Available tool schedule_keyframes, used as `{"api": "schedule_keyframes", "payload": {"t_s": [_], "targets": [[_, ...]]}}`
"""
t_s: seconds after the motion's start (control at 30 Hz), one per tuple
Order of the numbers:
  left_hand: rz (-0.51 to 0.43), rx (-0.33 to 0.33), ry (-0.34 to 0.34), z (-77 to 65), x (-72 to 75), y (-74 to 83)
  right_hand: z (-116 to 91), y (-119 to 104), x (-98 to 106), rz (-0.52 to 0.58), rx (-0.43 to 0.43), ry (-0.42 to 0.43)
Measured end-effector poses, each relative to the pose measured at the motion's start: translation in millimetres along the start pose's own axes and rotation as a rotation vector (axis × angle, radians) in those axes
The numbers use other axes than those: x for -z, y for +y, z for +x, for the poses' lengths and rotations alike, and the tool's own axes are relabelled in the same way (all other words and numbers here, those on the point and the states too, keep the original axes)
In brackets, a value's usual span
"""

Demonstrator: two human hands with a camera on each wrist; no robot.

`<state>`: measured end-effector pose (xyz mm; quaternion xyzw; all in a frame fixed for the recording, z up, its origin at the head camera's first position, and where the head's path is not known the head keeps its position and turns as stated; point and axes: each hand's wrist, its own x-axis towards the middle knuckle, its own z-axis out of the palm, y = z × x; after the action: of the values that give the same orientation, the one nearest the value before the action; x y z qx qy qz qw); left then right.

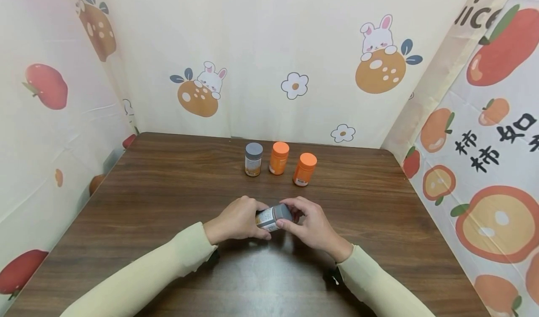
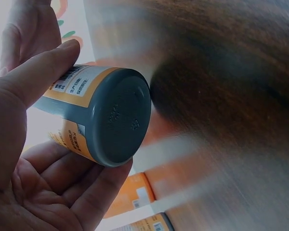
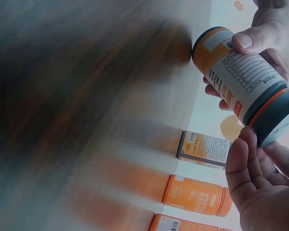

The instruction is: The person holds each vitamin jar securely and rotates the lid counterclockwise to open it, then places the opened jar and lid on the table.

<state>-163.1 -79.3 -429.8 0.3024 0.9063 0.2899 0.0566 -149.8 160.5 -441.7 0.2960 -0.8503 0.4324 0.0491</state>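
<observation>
My left hand (image 1: 237, 218) grips a grey-capped supplement bottle (image 1: 267, 218) round its body, thumb on one side and fingers on the other. The bottle is tilted, its cap towards the right hand. At the cap (image 3: 278, 114), my right hand (image 1: 313, 225) pinches with thumb and fingertips. The left wrist view shows the bottle's dark grey base (image 2: 121, 118) close over the table. A white label with printed lines and an orange band wraps the body. An orange ring shows just below the cap in the right wrist view.
Beyond the hands stand another grey-capped bottle (image 1: 253, 160) and two orange bottles, one orange bottle (image 1: 279, 158) in the middle and another orange bottle (image 1: 305, 170) at the right, all upright. The dark wooden table (image 1: 168, 186) meets a printed cloth backdrop (image 1: 261, 97) behind and at the sides.
</observation>
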Motion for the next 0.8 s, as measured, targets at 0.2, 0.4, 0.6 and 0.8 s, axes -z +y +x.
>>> {"api": "schedule_keyframes", "payload": {"t_s": [0.2,0.4,0.6,0.8], "targets": [[-0.008,-0.003,-0.009,-0.1,0.4,-0.1,-0.4,0.1,0.5,-0.001,-0.002,-0.005],[-0.018,-0.013,-0.01,-0.4,-0.3,-2.0,-0.8,0.7,1.0,-0.003,0.018,-0.014],[-0.028,-0.014,-0.02,0.4,-0.8,-3.6,-0.6,1.5,2.7,-0.006,0.044,-0.029],[-0.035,-0.014,-0.038,2.3,-0.2,-4.6,0.5,1.6,6.8,-0.012,0.098,-0.058]]}}
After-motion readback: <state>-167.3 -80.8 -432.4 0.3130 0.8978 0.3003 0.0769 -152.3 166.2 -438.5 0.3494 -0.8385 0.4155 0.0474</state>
